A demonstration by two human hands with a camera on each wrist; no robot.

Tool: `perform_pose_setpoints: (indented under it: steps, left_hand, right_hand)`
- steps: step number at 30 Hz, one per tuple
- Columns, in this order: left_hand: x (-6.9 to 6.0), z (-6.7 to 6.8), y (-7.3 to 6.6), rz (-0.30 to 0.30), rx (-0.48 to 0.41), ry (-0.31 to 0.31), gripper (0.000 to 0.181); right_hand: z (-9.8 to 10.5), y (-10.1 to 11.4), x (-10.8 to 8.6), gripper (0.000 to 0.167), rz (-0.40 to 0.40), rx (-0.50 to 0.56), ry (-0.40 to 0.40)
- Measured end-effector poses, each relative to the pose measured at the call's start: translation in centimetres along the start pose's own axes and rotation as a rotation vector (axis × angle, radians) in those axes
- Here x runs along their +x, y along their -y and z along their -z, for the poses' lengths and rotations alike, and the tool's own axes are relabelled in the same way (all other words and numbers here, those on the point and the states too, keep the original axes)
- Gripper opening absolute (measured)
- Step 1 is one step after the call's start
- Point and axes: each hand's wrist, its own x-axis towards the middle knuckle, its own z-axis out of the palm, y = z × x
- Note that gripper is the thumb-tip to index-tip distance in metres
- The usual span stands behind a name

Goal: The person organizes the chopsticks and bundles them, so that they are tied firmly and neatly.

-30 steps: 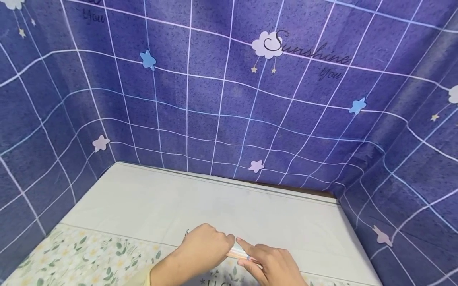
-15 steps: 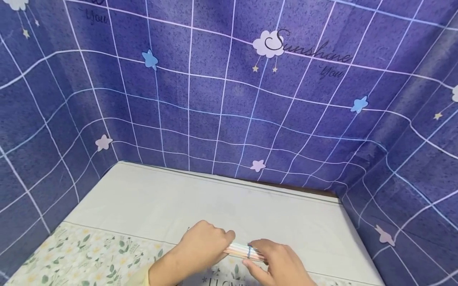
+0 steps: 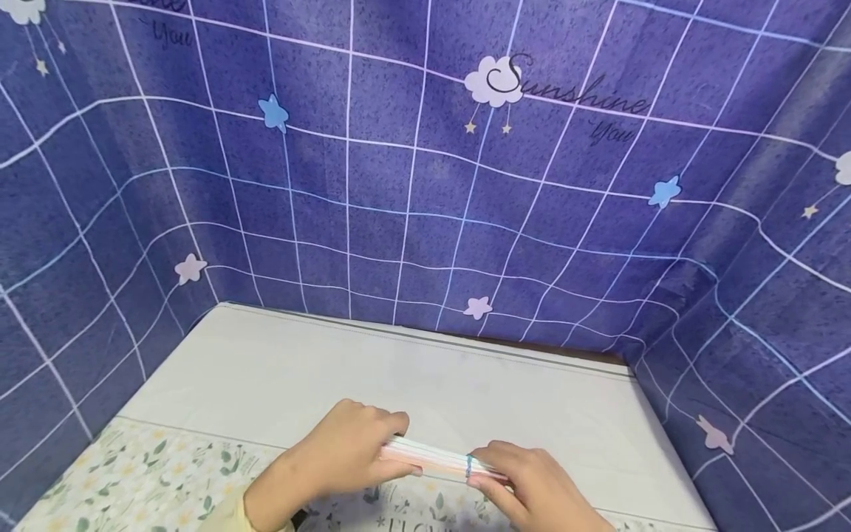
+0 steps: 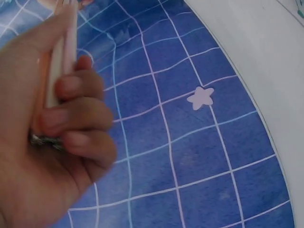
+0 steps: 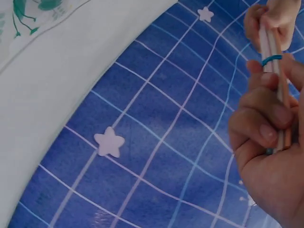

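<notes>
A bundle of slim, pencil-like sticks [image 3: 432,456] in white, pink and orange is held level between both hands, above the tablecloth. My left hand [image 3: 349,451] grips its left end; in the left wrist view the fingers [image 4: 78,114] curl round the sticks, and shiny dark ends show by the palm. A blue-green elastic band [image 3: 468,465] wraps the bundle near its right end. Just right of that band, my right hand [image 3: 532,480] holds the bundle between thumb and fingers. The right wrist view shows curled fingers [image 5: 259,111] round the sticks, with the band [image 5: 271,60] beyond them.
Beneath the hands lies a tablecloth, plain white [image 3: 319,369] at the back and flower-printed [image 3: 166,473] in front. Blue-purple grid-patterned cloth [image 3: 372,177] with stars and clouds encloses the back and both sides.
My left hand has moved left and turned so its thumb shows, exposing more of the bundle. My right hand has shifted slightly right, and the band now shows clearly between the hands.
</notes>
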Motion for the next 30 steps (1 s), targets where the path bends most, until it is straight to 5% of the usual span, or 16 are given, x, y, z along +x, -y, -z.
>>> perform_pose_setpoints:
  steps: [7, 12, 15, 18, 25, 30]
  left_hand:
    - [0.6, -0.9, -0.3, 0.112, -0.445, -0.170, 0.018]
    - [1.4, -1.7, -1.2, 0.199, -0.691, -0.386, 0.035]
    - [1.6, -1.6, -1.7, 0.215, -0.760, -0.458, 0.042]
    - [1.7, -1.2, -2.0, 0.248, -0.781, -0.428, 0.041]
    - [1.6, -0.5, -2.2, 0.353, -0.741, -0.199, 0.030]
    - [1.4, -0.6, -2.2, 0.305, -0.736, -0.146, 0.020]
  right_hand:
    - [-0.4, -1.2, -0.2, 0.022, 0.019, 0.302, -0.058]
    - [-1.0, -1.2, 0.2, 0.018, -0.051, 0.344, -0.134]
    - [-1.1, -1.1, 0.2, 0.018, -0.080, 0.343, -0.163]
    - [-0.9, -1.0, 0.2, 0.019, -0.095, 0.359, -0.165]
    - [-0.3, -0.9, 0.0, 0.023, -0.052, 0.308, -0.151]
    - [-0.3, -1.0, 0.0, 0.021, -0.012, 0.310, -0.141]
